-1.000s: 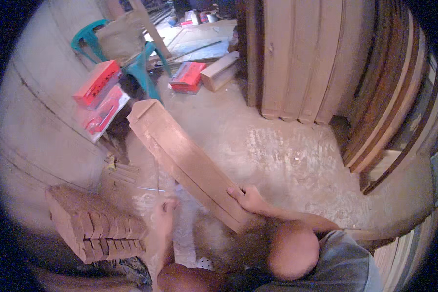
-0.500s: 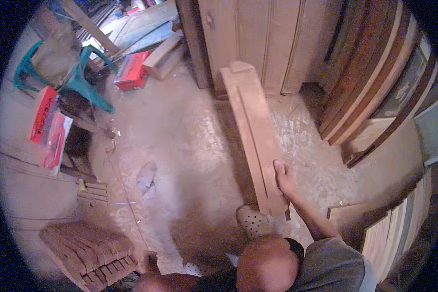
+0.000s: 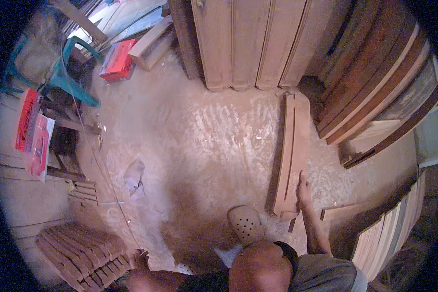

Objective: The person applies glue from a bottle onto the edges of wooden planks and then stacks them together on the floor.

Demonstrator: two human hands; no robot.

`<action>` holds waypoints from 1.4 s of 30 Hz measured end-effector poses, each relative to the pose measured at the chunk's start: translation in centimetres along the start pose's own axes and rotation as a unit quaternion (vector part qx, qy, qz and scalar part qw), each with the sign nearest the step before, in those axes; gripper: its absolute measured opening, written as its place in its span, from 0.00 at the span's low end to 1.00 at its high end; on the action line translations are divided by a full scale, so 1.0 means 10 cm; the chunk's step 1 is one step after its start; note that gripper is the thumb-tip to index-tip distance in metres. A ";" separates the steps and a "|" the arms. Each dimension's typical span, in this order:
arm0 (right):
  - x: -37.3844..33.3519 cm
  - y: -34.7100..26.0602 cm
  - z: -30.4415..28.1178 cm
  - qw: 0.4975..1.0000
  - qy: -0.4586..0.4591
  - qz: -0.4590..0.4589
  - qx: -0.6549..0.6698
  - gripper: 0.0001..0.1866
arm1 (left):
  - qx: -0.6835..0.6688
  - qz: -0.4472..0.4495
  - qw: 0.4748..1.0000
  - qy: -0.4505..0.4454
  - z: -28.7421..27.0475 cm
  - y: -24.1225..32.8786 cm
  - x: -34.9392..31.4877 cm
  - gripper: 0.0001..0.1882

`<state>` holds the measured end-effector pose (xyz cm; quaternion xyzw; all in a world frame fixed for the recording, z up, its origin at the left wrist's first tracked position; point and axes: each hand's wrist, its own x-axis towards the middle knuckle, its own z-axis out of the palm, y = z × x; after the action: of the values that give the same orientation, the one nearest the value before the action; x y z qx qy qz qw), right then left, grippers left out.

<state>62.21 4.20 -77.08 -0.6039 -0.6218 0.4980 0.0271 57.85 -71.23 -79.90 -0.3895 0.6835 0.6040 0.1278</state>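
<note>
My right hand is closed on the near right edge of a long wooden piece with a groove along its face. The piece lies low over the dusty floor at the right, its far end close to the base of the panelled wood. At the lower left my left hand is beside a stack of dark, ridged wooden pieces. Its fingers look slightly bent and apart, with nothing visible in them; whether they touch the stack I cannot tell.
Wooden panels stand at the back, and curved boards lean at the right. Pale strips stand at the lower right. A green plastic chair and red boxes are at the left. My perforated clog is on the floor.
The grooved wooden piece has swung to the right and down toward the floor, with my right hand still on it. My left hand stays by the stack. The view has shifted slightly.
</note>
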 end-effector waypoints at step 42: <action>-0.30 -0.01 0.56 0.970 -0.052 0.158 0.177 0.49 | 0.030 -0.020 0.999 -0.003 -0.01 -0.14 -0.17 0.11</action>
<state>59.38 -1.33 -78.11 -0.6533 -0.4209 0.6290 0.0218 59.95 -70.62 -79.81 -0.3973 0.6933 0.5813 0.1535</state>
